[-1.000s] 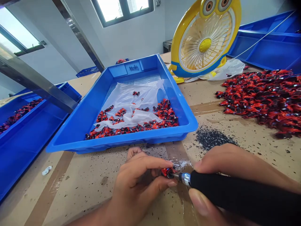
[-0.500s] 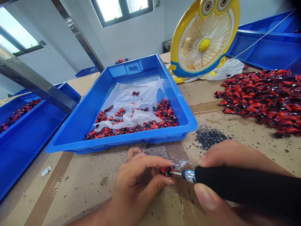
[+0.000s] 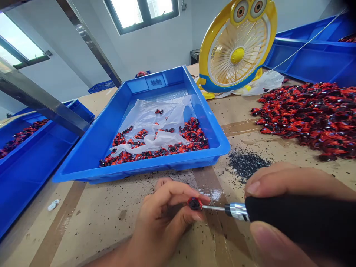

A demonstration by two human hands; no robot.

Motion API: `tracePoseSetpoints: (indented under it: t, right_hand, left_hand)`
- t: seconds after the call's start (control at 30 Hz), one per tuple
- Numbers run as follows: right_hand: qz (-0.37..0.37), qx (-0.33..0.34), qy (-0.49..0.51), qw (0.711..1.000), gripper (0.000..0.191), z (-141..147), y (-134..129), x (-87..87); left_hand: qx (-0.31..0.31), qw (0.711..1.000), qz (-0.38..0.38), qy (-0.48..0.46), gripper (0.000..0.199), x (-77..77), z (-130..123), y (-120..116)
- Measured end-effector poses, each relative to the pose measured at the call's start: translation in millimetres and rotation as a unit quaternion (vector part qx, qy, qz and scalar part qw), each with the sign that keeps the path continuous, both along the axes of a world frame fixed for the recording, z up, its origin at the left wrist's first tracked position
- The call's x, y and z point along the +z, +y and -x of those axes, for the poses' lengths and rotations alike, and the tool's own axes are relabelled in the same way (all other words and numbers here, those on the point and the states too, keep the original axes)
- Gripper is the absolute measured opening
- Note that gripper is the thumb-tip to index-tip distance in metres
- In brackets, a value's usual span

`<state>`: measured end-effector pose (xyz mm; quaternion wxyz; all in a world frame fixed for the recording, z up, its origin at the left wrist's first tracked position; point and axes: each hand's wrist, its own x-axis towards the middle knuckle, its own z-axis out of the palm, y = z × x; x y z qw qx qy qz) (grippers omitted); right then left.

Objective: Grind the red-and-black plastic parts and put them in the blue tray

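Note:
Between the thumb and fingers of my left hand [image 3: 167, 215] is a small red-and-black part [image 3: 194, 203], its dark round opening facing me. My right hand [image 3: 280, 196] grips the black handle of an electric screwdriver [image 3: 294, 217], lying across the lower right. The screwdriver's thin metal bit points left, its tip at the right edge of the part; whether they touch I cannot tell. Just beyond my hands stands a blue tray [image 3: 158, 170] holding a white plastic sheet [image 3: 144, 115] and several similar parts [image 3: 194, 135].
A heap of red-and-black parts [image 3: 311, 115] lies at the right, near a scatter of black shavings [image 3: 247, 163]. A yellow fan [image 3: 237, 55] stands behind. More blue trays [image 3: 308, 59] are at the right and left. A metal post [image 3: 44, 98] slants down at left.
The screwdriver has drawn back to the right, its bit leaving the part's opening. My left hand has turned the part so the opening faces me more. The view has shifted slightly.

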<state>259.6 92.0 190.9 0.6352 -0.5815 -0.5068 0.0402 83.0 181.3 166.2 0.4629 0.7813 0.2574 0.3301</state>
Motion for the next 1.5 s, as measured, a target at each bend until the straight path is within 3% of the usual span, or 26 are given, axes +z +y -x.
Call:
tracePoseSetpoints:
  t: [0.2, 0.53, 0.67, 0.9, 1.13, 1.37, 1.5]
  right_hand:
    - [0.003, 0.0, 0.0, 1.0, 0.037, 1, 1, -1.6]
    - [0.007, 0.007, -0.004, 1.0, 0.037, -1, 5, -1.0]
    - [0.005, 0.007, -0.006, 1.0, 0.037, 0, 6, -1.2]
    - [0.011, 0.009, -0.021, 1.0, 0.034, -5, 0, -5.8]
    - [0.035, 0.037, -0.059, 0.997, 0.024, -14, -14, -18.9]
    - [0.022, 0.026, -0.064, 0.997, 0.018, -7, -9, -18.6]
    - [0.03, -0.028, -0.1, 0.994, 0.011, 0, -10, -19.5]
  left_hand:
    - [-0.02, 0.992, 0.104, -0.065, 0.028, -0.1, -3, -4]
    - [0.006, 0.989, 0.118, -0.083, 0.037, 1.4, -5, -3]
    - [0.008, 0.995, 0.079, -0.061, 0.033, 0.7, -5, -3]
    - [-0.013, 0.997, -0.077, 0.008, 0.012, 1.0, -2, 3]
    - [-0.01, 0.997, -0.076, 0.016, 0.018, -0.5, -1, 4]
    - [0.003, 0.994, -0.111, 0.021, 0.013, 3.8, -5, 3]
    - [0.014, 0.991, -0.127, 0.03, 0.011, 4.4, -6, 2]
